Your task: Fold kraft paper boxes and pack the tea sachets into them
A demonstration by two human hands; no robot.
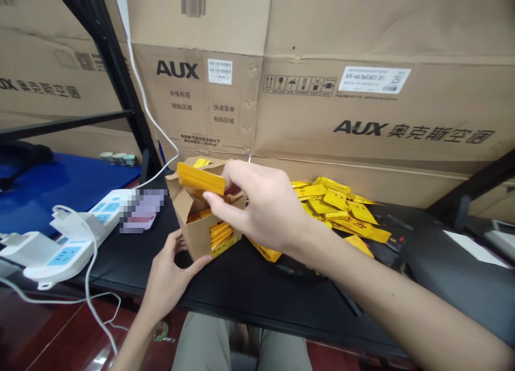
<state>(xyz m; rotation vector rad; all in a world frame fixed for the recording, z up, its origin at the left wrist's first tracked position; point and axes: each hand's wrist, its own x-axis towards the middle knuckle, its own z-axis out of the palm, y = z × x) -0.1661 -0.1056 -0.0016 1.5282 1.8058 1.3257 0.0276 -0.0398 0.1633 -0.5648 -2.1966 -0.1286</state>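
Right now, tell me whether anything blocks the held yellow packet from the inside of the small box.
Nothing visible does: the right hand holds the yellow packet at the open top of the small box. Inner packets sit lower; the hand hides part of the opening.

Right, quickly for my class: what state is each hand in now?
Left hand: holding the small cardboard box near its base.
Right hand: closed on a yellow packet, pinched at the box's open top.

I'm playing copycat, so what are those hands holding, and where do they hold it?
The right hand pinches a yellow packet by its right end; the left hand holds the cardboard box near its bottom.
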